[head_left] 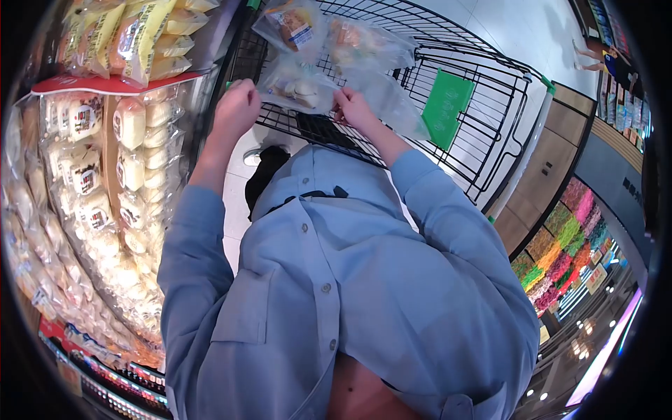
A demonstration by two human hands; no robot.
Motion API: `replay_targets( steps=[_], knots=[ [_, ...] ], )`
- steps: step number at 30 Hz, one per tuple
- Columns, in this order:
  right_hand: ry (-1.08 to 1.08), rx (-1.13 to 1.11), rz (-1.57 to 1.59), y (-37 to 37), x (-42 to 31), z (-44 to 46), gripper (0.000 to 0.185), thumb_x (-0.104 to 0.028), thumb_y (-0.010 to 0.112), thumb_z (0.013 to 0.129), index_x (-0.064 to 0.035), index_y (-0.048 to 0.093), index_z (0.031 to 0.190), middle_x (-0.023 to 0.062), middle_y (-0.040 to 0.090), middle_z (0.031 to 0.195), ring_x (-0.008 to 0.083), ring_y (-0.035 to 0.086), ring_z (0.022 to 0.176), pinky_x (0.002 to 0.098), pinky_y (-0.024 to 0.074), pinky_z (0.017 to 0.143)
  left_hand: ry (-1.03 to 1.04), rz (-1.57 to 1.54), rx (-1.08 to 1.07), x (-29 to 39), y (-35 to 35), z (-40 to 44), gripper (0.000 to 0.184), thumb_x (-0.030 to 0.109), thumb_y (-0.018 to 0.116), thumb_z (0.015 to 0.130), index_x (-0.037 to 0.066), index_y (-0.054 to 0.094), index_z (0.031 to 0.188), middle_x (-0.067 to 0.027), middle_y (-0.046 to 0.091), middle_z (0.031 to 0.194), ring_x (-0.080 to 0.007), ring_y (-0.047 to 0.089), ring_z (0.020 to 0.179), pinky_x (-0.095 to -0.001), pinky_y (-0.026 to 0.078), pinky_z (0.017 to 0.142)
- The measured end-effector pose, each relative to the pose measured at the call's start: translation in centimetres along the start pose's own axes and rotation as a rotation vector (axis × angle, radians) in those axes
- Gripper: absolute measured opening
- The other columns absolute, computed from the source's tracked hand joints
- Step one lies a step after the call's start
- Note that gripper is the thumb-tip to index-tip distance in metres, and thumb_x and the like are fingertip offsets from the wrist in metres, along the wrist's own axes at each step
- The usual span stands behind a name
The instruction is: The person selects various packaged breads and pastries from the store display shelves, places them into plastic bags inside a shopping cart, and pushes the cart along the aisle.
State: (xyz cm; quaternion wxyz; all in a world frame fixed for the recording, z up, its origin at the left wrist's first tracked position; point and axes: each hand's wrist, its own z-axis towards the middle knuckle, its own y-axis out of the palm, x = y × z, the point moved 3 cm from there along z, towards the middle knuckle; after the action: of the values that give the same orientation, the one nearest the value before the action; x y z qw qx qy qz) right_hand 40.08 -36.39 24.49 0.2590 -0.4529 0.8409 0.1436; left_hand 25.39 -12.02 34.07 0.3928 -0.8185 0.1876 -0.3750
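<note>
A clear plastic bag (297, 87) with pale, rounded items inside is stretched between my two hands over the near side of a black wire shopping cart (490, 50). My left hand (238, 106) is closed at the bag's left edge, its fingers curled. At the opposite edge, my right hand (353, 110) pinches the plastic between thumb and fingers. Just beyond, a bag with a brown item and white label (290, 26) lies in the cart. Beside it rests another clear bag with orange-toned contents (364, 43). What exactly the bags contain is hard to make out.
Shelves of packaged white buns (129, 122) stand close on my left, with yellow packages (129, 35) above a red shelf edge. A green panel (448, 108) hangs on the cart's right part. Colourful goods (567, 245) line a display farther right. Another person (616, 66) is in the distance.
</note>
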Motion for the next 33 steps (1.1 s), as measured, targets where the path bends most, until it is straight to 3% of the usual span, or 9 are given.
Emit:
replay_targets(
  steps=[3,8,12,15,19,22,24,28,33],
  knots=[
    [-0.118,0.065,-0.098,-0.4,-0.7,-0.2,0.031,-0.028,0.050,0.099,-0.0009,0.061,0.090,0.0077,0.064,0.071,0.0158,0.062,0.059,0.0319,0.0480,0.052,-0.226,-0.315,0.176,-1.0,-2.5,-2.1,0.012,0.012,0.060,0.086,0.002,0.057,0.078,-0.0115,0.058,0.073,-0.0232,0.057,0.067,-0.0359,0.046,0.064],
    [-0.257,0.141,-0.223,0.2,-2.5,-0.8,0.032,-0.026,0.050,0.098,-0.0004,0.061,0.084,0.0082,0.063,0.067,0.0175,0.061,0.059,0.0333,0.0472,0.057,-0.341,-0.385,0.313,-2.1,-2.6,-4.1,0.018,0.015,0.061,0.089,0.003,0.057,0.078,-0.0069,0.055,0.062,-0.0151,0.051,0.057,-0.0331,0.045,0.059],
    [-0.251,0.073,-0.116,1.2,-3.5,-0.4,0.033,-0.028,0.048,0.098,-0.0005,0.061,0.084,0.0073,0.063,0.068,0.0167,0.061,0.059,0.0322,0.0481,0.056,-0.335,-0.379,0.406,-2.1,-2.8,-4.5,0.018,0.018,0.061,0.091,0.003,0.059,0.081,-0.0089,0.060,0.065,-0.0189,0.056,0.058,-0.0356,0.047,0.060],
    [-0.204,-0.038,-0.180,2.1,-2.7,0.5,0.034,-0.030,0.048,0.099,-0.0010,0.060,0.086,0.0068,0.063,0.070,0.0149,0.060,0.058,0.0301,0.0478,0.053,-0.355,-0.336,0.245,-2.6,-1.8,-4.0,0.017,0.022,0.062,0.091,0.006,0.065,0.092,-0.0160,0.068,0.077,-0.0307,0.069,0.073,-0.0403,0.052,0.069],
    [-0.096,-0.155,-0.288,2.7,-1.9,1.8,0.036,-0.033,0.047,0.101,-0.0010,0.060,0.089,0.0072,0.064,0.075,0.0140,0.059,0.058,0.0295,0.0481,0.051,-0.369,-0.261,0.167,-2.5,-1.0,-4.2,0.018,0.024,0.065,0.088,0.007,0.065,0.096,-0.0152,0.069,0.078,-0.0337,0.069,0.078,-0.0432,0.053,0.072],
    [-0.131,-0.168,-0.281,2.6,-2.3,1.7,0.040,-0.038,0.050,0.099,-0.0011,0.062,0.090,0.0074,0.064,0.073,0.0152,0.060,0.056,0.0299,0.0487,0.053,-0.371,-0.407,0.202,-1.4,-2.1,-5.6,0.021,0.023,0.065,0.088,0.007,0.063,0.102,-0.0155,0.069,0.082,-0.0316,0.069,0.078,-0.0410,0.054,0.073],
    [-0.136,-0.153,-0.336,2.3,-2.4,1.5,0.043,-0.043,0.054,0.098,-0.0014,0.063,0.089,0.0079,0.064,0.070,0.0156,0.060,0.053,0.0305,0.0490,0.053,-0.210,-0.451,0.237,-0.3,-3.8,-7.3,0.020,0.016,0.065,0.091,0.004,0.061,0.107,-0.0061,0.061,0.079,-0.0151,0.058,0.068,-0.0314,0.049,0.065],
    [-0.078,-0.137,-0.447,1.7,-4.8,0.6,0.044,-0.045,0.057,0.096,-0.0014,0.061,0.096,0.0061,0.061,0.071,0.0154,0.057,0.055,0.0301,0.0471,0.051,-0.107,-0.561,0.115,1.4,-7.7,-11.1,0.027,0.012,0.062,0.093,0.004,0.060,0.119,-0.0030,0.059,0.084,-0.0116,0.055,0.074,-0.0281,0.048,0.069],
    [-0.108,-0.056,-0.308,0.8,-8.7,1.8,0.039,-0.043,0.059,0.096,-0.0042,0.058,0.094,0.0030,0.055,0.066,0.0137,0.055,0.052,0.0284,0.0442,0.046,-0.099,-0.551,0.231,3.6,-15.3,-15.8,0.028,0.011,0.059,0.094,0.002,0.060,0.121,-0.0014,0.061,0.085,-0.0094,0.056,0.076,-0.0265,0.049,0.072]
  ],
)
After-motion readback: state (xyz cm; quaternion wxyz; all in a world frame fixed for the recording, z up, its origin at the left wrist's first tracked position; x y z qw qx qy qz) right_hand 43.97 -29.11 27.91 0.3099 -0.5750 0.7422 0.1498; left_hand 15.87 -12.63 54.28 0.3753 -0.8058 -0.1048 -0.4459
